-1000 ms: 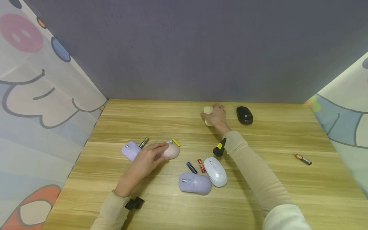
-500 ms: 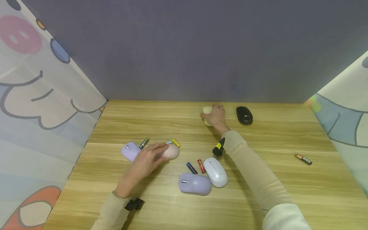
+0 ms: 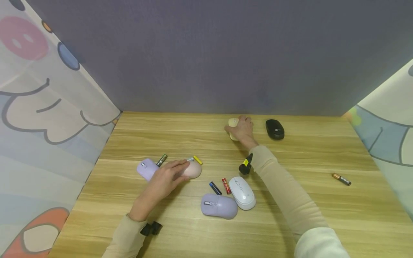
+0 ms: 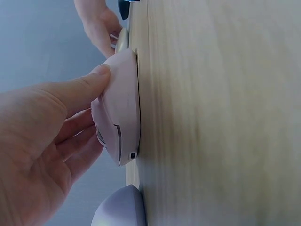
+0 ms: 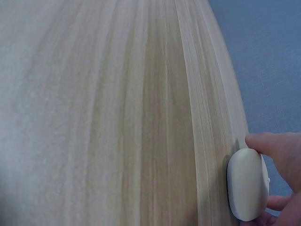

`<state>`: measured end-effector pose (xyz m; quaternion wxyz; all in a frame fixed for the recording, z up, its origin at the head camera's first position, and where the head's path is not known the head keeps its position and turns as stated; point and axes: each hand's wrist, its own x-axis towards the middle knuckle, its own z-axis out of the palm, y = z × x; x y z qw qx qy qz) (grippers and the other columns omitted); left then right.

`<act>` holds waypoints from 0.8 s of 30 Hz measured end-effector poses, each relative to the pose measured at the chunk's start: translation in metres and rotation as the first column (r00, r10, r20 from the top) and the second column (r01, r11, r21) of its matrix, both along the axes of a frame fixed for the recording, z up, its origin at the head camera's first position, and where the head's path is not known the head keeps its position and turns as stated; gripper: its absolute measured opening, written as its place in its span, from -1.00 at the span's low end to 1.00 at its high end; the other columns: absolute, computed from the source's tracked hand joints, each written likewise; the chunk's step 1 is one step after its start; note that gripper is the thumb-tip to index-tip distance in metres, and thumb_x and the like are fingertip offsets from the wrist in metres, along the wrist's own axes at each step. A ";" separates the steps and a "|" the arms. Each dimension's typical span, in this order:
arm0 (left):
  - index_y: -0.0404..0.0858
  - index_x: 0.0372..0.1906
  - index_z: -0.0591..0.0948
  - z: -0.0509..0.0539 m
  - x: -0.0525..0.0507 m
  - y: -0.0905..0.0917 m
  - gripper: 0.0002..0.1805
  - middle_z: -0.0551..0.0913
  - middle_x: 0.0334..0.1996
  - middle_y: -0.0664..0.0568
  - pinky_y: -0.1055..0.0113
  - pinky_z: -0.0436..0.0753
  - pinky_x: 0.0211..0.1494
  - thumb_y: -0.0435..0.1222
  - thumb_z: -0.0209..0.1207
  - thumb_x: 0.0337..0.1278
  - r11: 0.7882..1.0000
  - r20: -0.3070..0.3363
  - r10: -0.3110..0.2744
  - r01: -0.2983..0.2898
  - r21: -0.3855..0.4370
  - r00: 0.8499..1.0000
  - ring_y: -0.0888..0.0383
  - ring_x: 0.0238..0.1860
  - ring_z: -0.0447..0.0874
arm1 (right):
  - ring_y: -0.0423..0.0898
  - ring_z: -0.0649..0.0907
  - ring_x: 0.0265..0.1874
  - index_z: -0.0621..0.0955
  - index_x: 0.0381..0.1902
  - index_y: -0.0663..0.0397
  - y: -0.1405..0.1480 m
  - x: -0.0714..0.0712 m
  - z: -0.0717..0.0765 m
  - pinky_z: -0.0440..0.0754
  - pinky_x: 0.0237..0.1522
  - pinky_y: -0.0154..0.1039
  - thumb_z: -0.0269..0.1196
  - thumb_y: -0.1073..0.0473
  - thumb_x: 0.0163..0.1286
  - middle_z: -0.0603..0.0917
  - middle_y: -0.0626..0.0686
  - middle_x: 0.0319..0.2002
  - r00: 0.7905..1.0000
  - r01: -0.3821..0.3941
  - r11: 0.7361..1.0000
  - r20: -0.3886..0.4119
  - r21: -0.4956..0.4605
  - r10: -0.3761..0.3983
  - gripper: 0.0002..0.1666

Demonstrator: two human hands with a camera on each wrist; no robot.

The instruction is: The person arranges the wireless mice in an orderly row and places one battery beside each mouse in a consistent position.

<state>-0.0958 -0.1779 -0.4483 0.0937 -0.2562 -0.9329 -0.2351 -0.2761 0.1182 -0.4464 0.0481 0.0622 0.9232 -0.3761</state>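
Note:
On the left of the wooden table my left hand [image 3: 164, 181] grips a pale pink mouse [image 3: 193, 170]. In the left wrist view the thumb presses one side of this pink mouse [image 4: 120, 99] and the fingers curl round its other side; it sits on the table. Farther back, my right hand [image 3: 243, 129] holds a cream-yellow mouse [image 3: 233, 123] by its sides, thumb on the left. The right wrist view shows that cream mouse [image 5: 247, 183] resting on the table between thumb and fingers. My hands partly cover both mice.
A light purple mouse [image 3: 147, 169] and a green-black battery [image 3: 162, 160] lie by my left hand. Yellow [image 3: 198, 160], blue [image 3: 215, 188] and red batteries [image 3: 226, 186], a purple mouse [image 3: 219, 206] and a white mouse [image 3: 242, 193] are central. A black mouse [image 3: 275, 129] and another battery [image 3: 341, 179] lie right.

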 end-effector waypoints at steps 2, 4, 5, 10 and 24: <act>-0.31 0.20 0.69 0.000 0.000 0.000 -0.41 0.71 0.17 -0.17 -0.01 0.68 0.28 -0.19 0.53 0.04 1.000 0.002 0.002 -0.002 0.003 1.000 -0.12 0.14 0.72 | 0.36 0.32 0.35 0.20 0.47 0.33 0.001 0.002 0.002 0.48 0.38 0.21 0.39 -0.17 0.31 0.28 0.43 0.35 1.000 -0.002 1.000 0.003 -0.011 0.003 0.05; -0.30 0.20 0.69 -0.001 0.000 0.000 -0.41 0.71 0.17 -0.17 -0.02 0.68 0.28 -0.19 0.53 0.04 1.000 0.003 0.005 -0.005 0.003 1.000 -0.12 0.14 0.72 | 0.36 0.29 0.40 0.17 0.50 0.33 0.002 0.003 0.003 0.43 0.43 0.21 0.39 -0.22 0.32 0.25 0.44 0.39 1.000 -0.009 1.000 0.002 -0.014 0.009 0.10; -0.30 0.20 0.69 -0.001 0.000 0.000 -0.41 0.71 0.17 -0.17 -0.02 0.68 0.28 -0.19 0.53 0.04 1.000 0.003 0.006 -0.006 0.002 1.000 -0.12 0.14 0.72 | 0.37 0.27 0.42 0.17 0.51 0.33 0.003 0.003 0.004 0.40 0.46 0.21 0.38 -0.24 0.32 0.24 0.44 0.40 1.000 -0.013 1.000 0.001 -0.008 0.013 0.11; -0.30 0.20 0.69 0.000 -0.001 0.000 -0.41 0.71 0.17 -0.17 -0.03 0.67 0.28 -0.19 0.53 0.04 1.000 0.004 0.008 -0.008 -0.003 1.000 -0.14 0.14 0.72 | 0.34 0.25 0.44 0.21 0.48 0.34 0.007 0.005 0.009 0.30 0.51 0.18 0.34 -0.29 0.34 0.27 0.43 0.41 0.999 -0.026 0.999 -0.041 0.035 0.027 0.09; -0.29 0.21 0.69 -0.001 -0.005 -0.001 -0.41 0.70 0.18 -0.17 -0.06 0.66 0.29 -0.18 0.52 0.05 1.000 0.024 0.010 -0.010 0.000 1.000 -0.16 0.16 0.71 | 0.27 0.32 0.34 0.36 0.43 0.34 0.020 0.032 0.030 0.34 0.39 0.20 0.28 -0.09 0.45 0.36 0.34 0.32 0.982 -0.069 0.997 -0.177 -0.047 0.060 -0.18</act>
